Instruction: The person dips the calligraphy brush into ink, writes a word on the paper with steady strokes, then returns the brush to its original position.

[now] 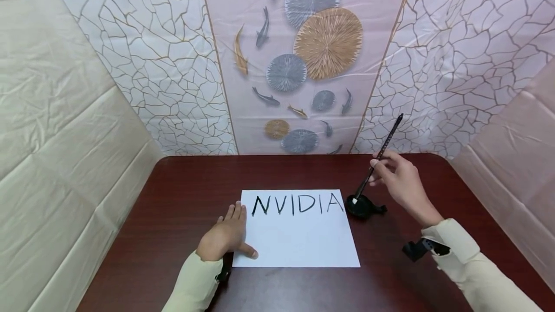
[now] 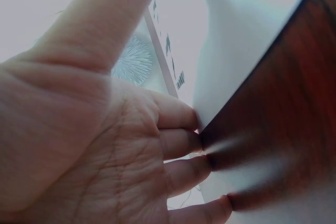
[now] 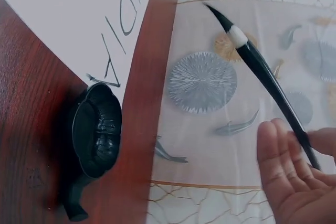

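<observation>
A white sheet of paper point(image 1: 299, 242) lies on the table, with "NVIDIA" in black brush letters along its top. My left hand point(image 1: 227, 235) rests at the sheet's left edge, thumb on the paper; the left wrist view shows its fingertips point(image 2: 226, 203) against the dark wood. Between thumb and fingers, my right hand point(image 1: 403, 182) pinches a black writing brush point(image 1: 388, 139). In the right wrist view the brush tip point(image 3: 219, 17) is black, below a white band, and stands apart from the dish. A black ink dish point(image 1: 364, 208) with a short handle sits by the paper's upper right corner.
The dark red wooden table point(image 1: 182, 206) extends around the sheet. Behind it hangs a cloth backdrop point(image 1: 282, 105) printed with fish and round discs. Pale cloth walls point(image 1: 78, 158) stand along both sides. A dark wrist camera point(image 1: 418, 249) sits at my right cuff.
</observation>
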Demonstrator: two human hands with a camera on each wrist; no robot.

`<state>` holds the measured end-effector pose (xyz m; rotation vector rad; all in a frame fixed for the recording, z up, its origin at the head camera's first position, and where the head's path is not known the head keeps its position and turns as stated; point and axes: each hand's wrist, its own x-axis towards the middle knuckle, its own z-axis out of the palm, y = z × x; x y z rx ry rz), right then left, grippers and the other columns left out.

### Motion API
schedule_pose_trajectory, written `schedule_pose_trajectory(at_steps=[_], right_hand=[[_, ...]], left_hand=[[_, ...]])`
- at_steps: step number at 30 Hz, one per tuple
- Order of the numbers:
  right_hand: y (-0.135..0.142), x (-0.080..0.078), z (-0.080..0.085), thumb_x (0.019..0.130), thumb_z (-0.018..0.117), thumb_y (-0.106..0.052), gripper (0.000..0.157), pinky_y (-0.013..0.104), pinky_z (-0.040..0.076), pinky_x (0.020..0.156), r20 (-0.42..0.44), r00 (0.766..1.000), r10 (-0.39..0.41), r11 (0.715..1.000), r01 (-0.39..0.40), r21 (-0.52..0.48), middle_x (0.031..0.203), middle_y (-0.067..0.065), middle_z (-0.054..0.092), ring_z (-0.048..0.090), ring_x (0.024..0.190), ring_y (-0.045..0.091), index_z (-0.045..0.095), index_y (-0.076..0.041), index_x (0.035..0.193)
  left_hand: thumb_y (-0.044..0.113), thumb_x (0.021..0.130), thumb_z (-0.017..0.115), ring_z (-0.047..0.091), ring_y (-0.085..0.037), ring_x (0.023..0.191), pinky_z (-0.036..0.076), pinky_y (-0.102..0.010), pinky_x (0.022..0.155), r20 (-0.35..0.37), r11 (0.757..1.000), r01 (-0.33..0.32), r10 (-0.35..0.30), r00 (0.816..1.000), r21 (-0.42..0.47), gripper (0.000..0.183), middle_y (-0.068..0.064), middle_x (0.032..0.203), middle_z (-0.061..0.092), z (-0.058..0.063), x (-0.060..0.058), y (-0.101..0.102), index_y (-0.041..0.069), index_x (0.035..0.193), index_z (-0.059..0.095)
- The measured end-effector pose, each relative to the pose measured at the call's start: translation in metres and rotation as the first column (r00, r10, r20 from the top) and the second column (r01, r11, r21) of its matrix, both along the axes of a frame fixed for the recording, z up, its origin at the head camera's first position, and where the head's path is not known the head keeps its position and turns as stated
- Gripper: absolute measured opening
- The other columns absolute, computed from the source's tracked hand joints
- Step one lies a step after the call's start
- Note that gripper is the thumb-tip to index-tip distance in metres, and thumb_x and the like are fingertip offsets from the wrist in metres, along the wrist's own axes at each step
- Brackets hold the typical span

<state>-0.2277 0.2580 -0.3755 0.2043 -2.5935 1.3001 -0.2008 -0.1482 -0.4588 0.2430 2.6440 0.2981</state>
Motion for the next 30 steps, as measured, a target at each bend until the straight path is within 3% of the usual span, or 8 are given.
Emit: schedule_pose_trajectory(at_steps=[4,7,11,14,20,24,30], right_hand=[[0.008,-0.011,-0.004,0.112,0.055,-0.027,0.040,0.030,0.063,0.070,0.197,0.979,0.045,0.999,-0.039,-0.035,0.092,0.017,0.071,0.075,0.078,0.026,0.060,0.007,0.133],[0.014,-0.020,-0.011,0.112,0.055,-0.030,0.042,0.033,0.063,0.074,0.337,0.938,0.080,0.996,-0.066,-0.052,0.093,0.014,0.068,0.072,0.083,0.027,0.061,0.009,0.129],[0.027,-0.033,-0.024,0.111,0.057,-0.032,0.047,0.040,0.063,0.084,0.439,0.894,0.094,0.995,-0.098,-0.013,0.108,0.014,0.069,0.069,0.092,0.023,0.063,0.009,0.132],[0.039,-0.040,-0.034,0.111,0.057,-0.032,0.048,0.044,0.061,0.087,0.464,0.881,0.090,0.991,-0.124,0.044,0.108,0.014,0.070,0.068,0.093,0.020,0.064,0.010,0.134],[0.059,-0.051,-0.053,0.112,0.056,-0.028,0.037,0.036,0.047,0.073,0.501,0.861,0.087,0.978,-0.169,0.120,0.076,0.002,0.055,0.054,0.079,0.021,0.069,0.006,0.118],[0.063,-0.054,-0.064,0.111,0.056,-0.024,0.033,0.034,0.046,0.069,0.495,0.864,0.096,0.972,-0.189,0.142,0.079,0.003,0.055,0.053,0.078,0.020,0.071,0.006,0.113],[0.064,-0.053,-0.078,0.109,0.060,-0.020,0.030,0.037,0.055,0.073,0.481,0.870,0.107,0.957,-0.221,0.187,0.091,0.008,0.066,0.059,0.084,0.024,0.074,0.006,0.112]], left_hand=[[0.049,0.071,0.098,0.010,-0.042,0.162,0.024,-0.061,0.125,0.005,1.000,-0.003,0.003,1.000,-0.007,0.136,-0.025,0.175,0.010,-0.002,0.001,0.000,-0.008,0.165,0.018],[0.050,0.071,0.098,0.010,-0.042,0.162,0.024,-0.061,0.126,0.011,1.000,-0.005,0.005,1.000,-0.008,0.136,-0.025,0.175,0.009,-0.003,0.001,0.000,-0.007,0.165,0.018],[0.049,0.072,0.097,0.010,-0.042,0.162,0.024,-0.061,0.125,0.011,1.000,0.002,-0.002,1.000,-0.005,0.135,-0.025,0.175,0.009,-0.001,0.000,0.001,-0.008,0.165,0.017],[0.048,0.072,0.097,0.010,-0.043,0.162,0.025,-0.062,0.125,0.004,1.000,0.007,-0.007,1.000,-0.010,0.134,-0.026,0.174,0.009,0.000,-0.001,0.001,-0.008,0.165,0.018],[0.047,0.071,0.098,0.011,-0.044,0.161,0.026,-0.062,0.124,-0.006,1.000,0.006,-0.006,1.000,-0.009,0.134,-0.027,0.174,0.010,-0.002,-0.004,0.001,-0.009,0.164,0.019],[0.048,0.071,0.098,0.010,-0.043,0.162,0.025,-0.062,0.125,-0.002,1.000,0.007,-0.007,1.000,-0.013,0.135,-0.026,0.174,0.009,0.001,-0.004,0.000,-0.008,0.165,0.018],[0.048,0.070,0.098,0.010,-0.043,0.162,0.024,-0.062,0.125,0.008,1.000,0.004,-0.004,1.000,0.001,0.136,-0.026,0.174,0.009,-0.002,-0.003,0.000,-0.008,0.165,0.018]])
